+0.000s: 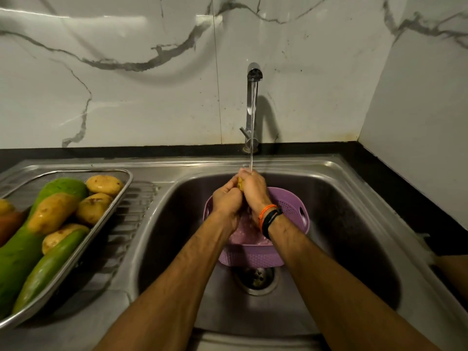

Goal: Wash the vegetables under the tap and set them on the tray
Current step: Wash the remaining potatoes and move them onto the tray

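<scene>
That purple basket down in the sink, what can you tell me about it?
The purple basket looks like lilac plastic, round, with perforated walls and a slot handle showing on its right side. It sits tilted in the steel sink, just behind the drain, directly below both hands. Water from the running tap falls past the hands into it. What it may hold is hidden by the forearms.
</scene>
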### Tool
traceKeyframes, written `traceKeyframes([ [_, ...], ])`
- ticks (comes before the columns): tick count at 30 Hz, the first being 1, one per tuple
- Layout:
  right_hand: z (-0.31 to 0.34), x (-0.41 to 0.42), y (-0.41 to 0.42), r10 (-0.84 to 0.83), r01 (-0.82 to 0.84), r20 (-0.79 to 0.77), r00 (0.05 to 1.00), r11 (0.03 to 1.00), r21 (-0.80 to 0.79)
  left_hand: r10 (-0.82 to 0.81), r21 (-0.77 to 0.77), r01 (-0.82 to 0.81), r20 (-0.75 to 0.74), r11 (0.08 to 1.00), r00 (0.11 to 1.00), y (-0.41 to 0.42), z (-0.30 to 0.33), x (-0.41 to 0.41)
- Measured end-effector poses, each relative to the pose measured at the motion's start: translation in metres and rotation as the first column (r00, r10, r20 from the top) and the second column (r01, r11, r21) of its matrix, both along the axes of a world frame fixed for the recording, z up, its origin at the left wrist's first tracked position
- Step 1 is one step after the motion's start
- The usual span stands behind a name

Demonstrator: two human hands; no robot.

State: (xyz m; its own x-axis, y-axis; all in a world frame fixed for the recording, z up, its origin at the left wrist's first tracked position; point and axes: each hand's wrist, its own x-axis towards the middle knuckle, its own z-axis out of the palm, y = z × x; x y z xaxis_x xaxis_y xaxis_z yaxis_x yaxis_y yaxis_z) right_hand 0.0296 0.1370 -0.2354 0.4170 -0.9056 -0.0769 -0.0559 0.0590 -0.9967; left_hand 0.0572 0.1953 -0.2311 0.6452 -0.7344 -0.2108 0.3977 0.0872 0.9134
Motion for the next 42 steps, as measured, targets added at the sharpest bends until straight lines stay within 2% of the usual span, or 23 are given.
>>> traceKeyframes([
  [2,0.002,-0.001,-0.007,0.043,-0.041,-0.028,0.999,0.996,0.077,-0.01,0.114,-0.02,0.256,0.993,0.967,0.0,-0.006,0.006],
  [4,-0.002,-0.004,-0.013,0.103,-0.099,-0.094,0.99,0.994,0.047,-0.017,0.228,-0.129,0.545,0.965,0.838,0.004,-0.006,0.009],
  [5,-0.004,-0.007,-0.015,0.108,-0.107,-0.122,0.987,0.994,0.01,-0.013,0.245,-0.185,0.633,0.952,0.774,0.006,-0.005,0.009],
  [6,-0.005,-0.009,-0.015,0.097,-0.1,-0.122,0.988,0.995,-0.016,-0.004,0.232,-0.202,0.666,0.952,0.746,0.006,-0.004,0.011],
  [7,-0.006,-0.011,-0.016,0.071,-0.074,-0.112,0.991,0.997,-0.021,-0.009,0.225,-0.192,0.669,0.955,0.743,0.004,-0.005,0.012],
  [9,-0.007,-0.017,-0.02,0.014,-0.014,-0.08,0.997,1.0,-0.004,-0.062,0.238,-0.105,0.603,0.966,0.795,0.003,-0.004,0.013],
  [12,-0.006,-0.025,-0.025,0.003,-0.013,0.078,0.997,0.993,0.121,-0.13,0.214,0.049,0.384,0.976,0.914,0.002,-0.003,0.015],
  [16,-0.004,-0.024,-0.028,-0.063,0.032,0.164,0.984,0.983,0.181,-0.077,0.137,0.048,0.214,0.989,0.974,0.002,-0.003,0.017],
  [19,-0.004,-0.022,-0.025,-0.149,0.138,0.079,0.986,0.982,0.13,-0.018,0.122,0.007,0.088,0.993,0.996,0.001,-0.006,0.016],
  [21,-0.004,-0.02,-0.022,-0.145,0.139,0.035,0.989,0.982,0.124,-0.042,0.11,0.04,0.011,0.993,0.999,0.001,-0.004,0.014],
  [25,0.001,-0.013,-0.017,-0.082,0.061,0.113,0.99,0.983,0.173,-0.095,0.003,0.097,-0.166,0.995,0.982,0.004,0.001,0.012],
  [29,-0.004,-0.01,-0.013,-0.018,0.017,0.003,1.0,0.994,0.107,-0.099,-0.037,0.095,-0.138,0.995,0.985,0.005,0.0,0.012],
  [31,-0.002,-0.014,-0.008,-0.051,0.051,-0.081,0.995,0.999,-0.013,-0.1,-0.052,0.095,-0.094,0.994,0.991,0.004,-0.001,0.012],
  [34,0.004,-0.015,0.001,-0.158,0.133,-0.124,0.98,0.973,-0.19,-0.047,-0.008,0.048,0.117,0.999,0.992,-0.001,-0.001,0.011],
  [36,0.006,-0.01,0.001,-0.161,0.138,-0.122,0.979,0.975,-0.176,-0.051,0.041,0.042,0.27,0.998,0.962,-0.001,-0.002,0.007],
  [37,0.007,-0.009,-0.002,-0.158,0.14,-0.132,0.979,0.981,-0.134,-0.084,0.055,0.071,0.301,0.996,0.95,0.001,-0.002,0.006],
  [40,0.007,-0.012,-0.01,-0.095,0.1,-0.072,0.993,0.993,0.07,-0.177,0.041,0.172,0.279,0.984,0.944,0.004,-0.007,0.009],
  [42,0.004,-0.012,-0.005,-0.041,0.041,-0.048,0.998,0.999,-0.001,-0.097,0.015,0.096,0.234,0.995,0.967,0.0,-0.003,0.009],
])
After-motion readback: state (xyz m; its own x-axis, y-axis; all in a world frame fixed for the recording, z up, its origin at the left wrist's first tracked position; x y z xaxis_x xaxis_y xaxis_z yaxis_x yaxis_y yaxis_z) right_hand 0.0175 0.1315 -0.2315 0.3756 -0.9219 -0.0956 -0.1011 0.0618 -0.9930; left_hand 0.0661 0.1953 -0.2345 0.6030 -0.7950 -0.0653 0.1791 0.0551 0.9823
